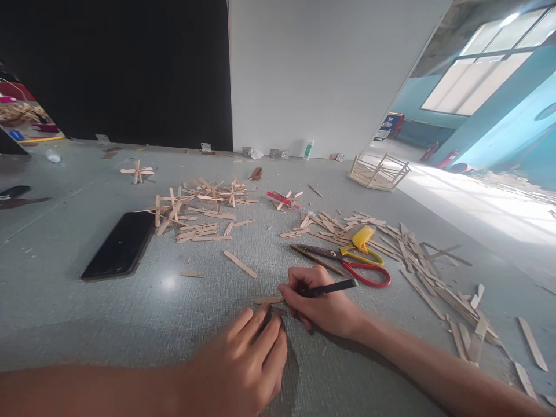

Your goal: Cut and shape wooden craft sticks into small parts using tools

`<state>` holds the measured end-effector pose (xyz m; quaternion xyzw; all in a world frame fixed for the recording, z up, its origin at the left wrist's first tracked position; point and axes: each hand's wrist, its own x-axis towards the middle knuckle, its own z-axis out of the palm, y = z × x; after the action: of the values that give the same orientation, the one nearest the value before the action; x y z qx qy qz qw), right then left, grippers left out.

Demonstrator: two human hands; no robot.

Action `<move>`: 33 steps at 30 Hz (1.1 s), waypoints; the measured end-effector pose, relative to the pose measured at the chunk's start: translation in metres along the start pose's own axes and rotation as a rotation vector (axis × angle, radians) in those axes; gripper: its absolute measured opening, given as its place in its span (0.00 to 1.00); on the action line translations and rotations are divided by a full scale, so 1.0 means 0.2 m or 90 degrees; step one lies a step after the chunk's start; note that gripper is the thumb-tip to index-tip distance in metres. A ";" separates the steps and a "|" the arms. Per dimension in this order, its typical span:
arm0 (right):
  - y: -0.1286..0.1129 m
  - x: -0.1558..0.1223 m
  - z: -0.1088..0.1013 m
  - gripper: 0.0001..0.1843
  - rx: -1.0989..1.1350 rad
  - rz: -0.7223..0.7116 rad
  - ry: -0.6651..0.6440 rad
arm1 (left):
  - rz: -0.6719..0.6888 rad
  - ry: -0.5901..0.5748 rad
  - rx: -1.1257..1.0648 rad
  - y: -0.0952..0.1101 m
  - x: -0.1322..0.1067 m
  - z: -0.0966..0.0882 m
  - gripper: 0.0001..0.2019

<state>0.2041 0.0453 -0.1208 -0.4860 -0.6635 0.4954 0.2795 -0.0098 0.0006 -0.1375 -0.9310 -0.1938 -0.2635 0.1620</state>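
Observation:
My right hand (319, 304) grips a black pen (332, 287) and holds its tip against a short wooden craft stick (268, 300) lying on the grey table. My left hand (243, 362) rests flat on the table just below that stick, fingers together and stretched toward it, pressing on or beside its near end. Nothing shows inside the left hand.
Red-and-yellow scissors (356, 263) lie just beyond my right hand. Piles of loose sticks (417, 260) spread to the right, glued stick shapes (204, 202) lie at centre left. A black phone (121, 243) lies to the left, a stick frame (377, 171) and glue bottle (308, 149) by the wall.

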 end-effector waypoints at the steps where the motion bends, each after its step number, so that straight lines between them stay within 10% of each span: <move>1: 0.00 0.00 0.00 0.19 0.000 -0.001 -0.001 | -0.006 0.008 0.004 0.00 0.00 0.00 0.17; 27: 0.00 0.00 -0.01 0.21 0.053 0.001 -0.011 | 0.019 -0.014 0.029 0.00 -0.01 -0.01 0.16; 33: -0.02 0.04 -0.07 0.24 0.178 0.007 0.152 | 0.067 0.043 0.052 0.00 0.01 -0.06 0.19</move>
<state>0.2114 0.0573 -0.1135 -0.5014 -0.5478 0.5230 0.4183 -0.0142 -0.0027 -0.1278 -0.9231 -0.1495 -0.2782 0.2196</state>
